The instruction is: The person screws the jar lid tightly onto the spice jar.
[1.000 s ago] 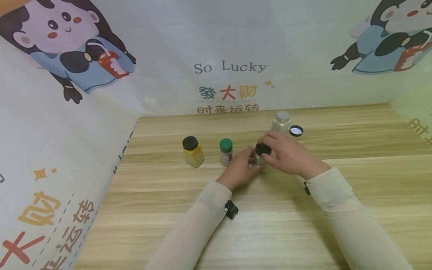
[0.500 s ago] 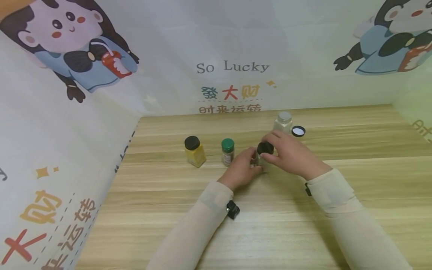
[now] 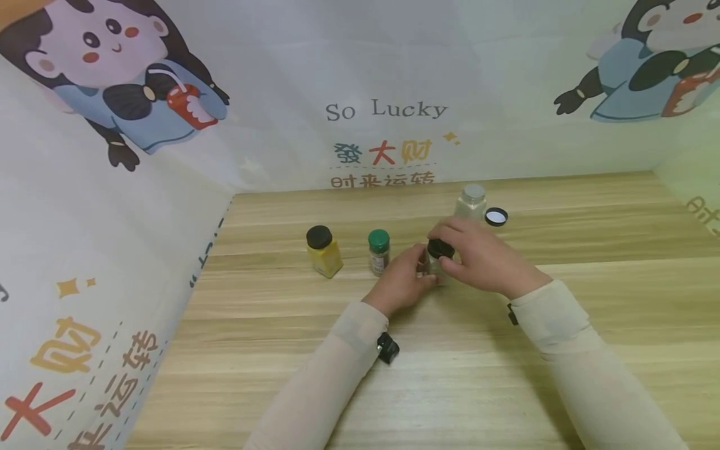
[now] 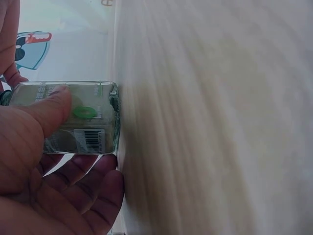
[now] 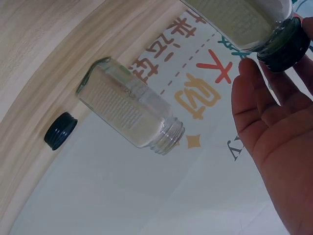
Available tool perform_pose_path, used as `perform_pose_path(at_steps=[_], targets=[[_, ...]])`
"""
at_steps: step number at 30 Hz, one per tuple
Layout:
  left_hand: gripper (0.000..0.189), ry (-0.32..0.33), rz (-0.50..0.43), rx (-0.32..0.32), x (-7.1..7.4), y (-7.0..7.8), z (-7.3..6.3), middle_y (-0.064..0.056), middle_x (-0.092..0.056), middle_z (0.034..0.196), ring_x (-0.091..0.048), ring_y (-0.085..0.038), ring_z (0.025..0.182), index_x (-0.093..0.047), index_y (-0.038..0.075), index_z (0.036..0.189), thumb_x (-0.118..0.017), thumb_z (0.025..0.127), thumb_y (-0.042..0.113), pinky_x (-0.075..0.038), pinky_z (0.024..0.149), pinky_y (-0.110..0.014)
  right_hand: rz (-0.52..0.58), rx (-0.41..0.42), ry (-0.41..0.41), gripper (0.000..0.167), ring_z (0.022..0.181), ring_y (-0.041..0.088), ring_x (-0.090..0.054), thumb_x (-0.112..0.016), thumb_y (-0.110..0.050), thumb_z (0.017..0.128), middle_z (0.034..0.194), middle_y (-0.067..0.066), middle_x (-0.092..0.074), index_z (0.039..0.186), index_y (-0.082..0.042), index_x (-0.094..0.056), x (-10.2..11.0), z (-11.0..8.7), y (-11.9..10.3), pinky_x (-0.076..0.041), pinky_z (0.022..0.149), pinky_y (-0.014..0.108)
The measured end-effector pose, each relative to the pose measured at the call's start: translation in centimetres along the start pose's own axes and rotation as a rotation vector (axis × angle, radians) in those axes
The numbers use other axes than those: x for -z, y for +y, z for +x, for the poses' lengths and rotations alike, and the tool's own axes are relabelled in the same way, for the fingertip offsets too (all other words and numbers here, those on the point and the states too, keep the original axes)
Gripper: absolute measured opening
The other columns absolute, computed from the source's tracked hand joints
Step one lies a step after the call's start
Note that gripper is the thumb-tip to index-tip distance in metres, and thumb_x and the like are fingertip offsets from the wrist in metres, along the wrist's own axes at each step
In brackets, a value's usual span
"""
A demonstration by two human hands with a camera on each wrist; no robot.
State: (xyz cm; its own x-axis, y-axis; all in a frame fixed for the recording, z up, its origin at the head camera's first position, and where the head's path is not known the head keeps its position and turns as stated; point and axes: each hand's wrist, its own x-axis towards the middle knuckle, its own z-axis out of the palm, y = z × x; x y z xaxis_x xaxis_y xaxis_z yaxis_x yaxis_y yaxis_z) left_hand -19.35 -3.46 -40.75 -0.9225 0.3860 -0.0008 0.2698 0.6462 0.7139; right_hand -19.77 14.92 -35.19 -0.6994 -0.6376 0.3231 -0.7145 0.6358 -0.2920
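Observation:
My left hand [image 3: 400,282] holds a square glass spice jar [image 4: 90,134] upright on the table, its thumb across the label and its other fingers behind. A pale filling shows through the glass. My right hand [image 3: 485,257] comes from above and pinches the jar's black cap [image 3: 440,249] between thumb and fingers. In the right wrist view, the cap [image 5: 286,46] sits on the jar's neck. Behind the right hand stands a similar glass jar [image 3: 471,200] without its cap, with pale contents. A loose black cap [image 3: 496,217] lies to its right, white inside facing up.
A small jar with a green cap [image 3: 379,241] stands just left of my left hand. Farther left is a yellow jar [image 3: 325,257] with a black cap. Printed cloth walls [image 3: 281,75] border the wooden table [image 3: 450,387] at the back and sides.
My right fingers have shifted slightly around the black cap. The left hand and the jar stay in place, and the other jars have not moved.

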Motion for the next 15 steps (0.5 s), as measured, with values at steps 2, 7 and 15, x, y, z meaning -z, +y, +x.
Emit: perform_pose_path(at_steps=[2, 7, 15], targets=[[0.046, 0.003, 0.002, -0.002, 0.06, 0.0, 0.0, -0.007, -0.062, 0.12, -0.06, -0.024, 0.116, -0.051, 0.01, 0.134, -0.07, 0.094, 0.021, -0.049, 0.097, -0.036, 0.01, -0.004, -0.011, 0.03, 0.107, 0.026, -0.06, -0.068, -0.01, 0.089, 0.117, 0.01, -0.062, 0.118, -0.003, -0.064, 0.0, 0.08, -0.04, -0.05, 0.09, 0.045], [0.047, 0.0, 0.008, 0.006, 0.07, 0.04, 0.03, -0.007, -0.062, 0.123, -0.06, -0.024, 0.117, -0.05, 0.01, 0.136, -0.07, 0.095, 0.021, -0.049, 0.097, -0.036, 0.022, -0.037, -0.037, 0.03, 0.105, 0.027, -0.061, -0.068, -0.011, 0.092, 0.118, 0.011, -0.062, 0.12, -0.002, -0.064, 0.1, 0.16, -0.12, -0.051, 0.089, 0.046], [0.047, 0.002, 0.015, 0.013, 0.08, 0.18, -0.02, -0.008, -0.062, 0.124, -0.06, -0.024, 0.116, -0.051, 0.01, 0.135, -0.07, 0.095, 0.024, -0.049, 0.096, -0.036, 0.01, -0.056, -0.055, 0.034, 0.107, 0.031, -0.061, -0.071, -0.014, 0.093, 0.119, 0.015, -0.062, 0.122, 0.0, -0.062, 0.36, 0.19, -0.33, -0.051, 0.091, 0.048]])
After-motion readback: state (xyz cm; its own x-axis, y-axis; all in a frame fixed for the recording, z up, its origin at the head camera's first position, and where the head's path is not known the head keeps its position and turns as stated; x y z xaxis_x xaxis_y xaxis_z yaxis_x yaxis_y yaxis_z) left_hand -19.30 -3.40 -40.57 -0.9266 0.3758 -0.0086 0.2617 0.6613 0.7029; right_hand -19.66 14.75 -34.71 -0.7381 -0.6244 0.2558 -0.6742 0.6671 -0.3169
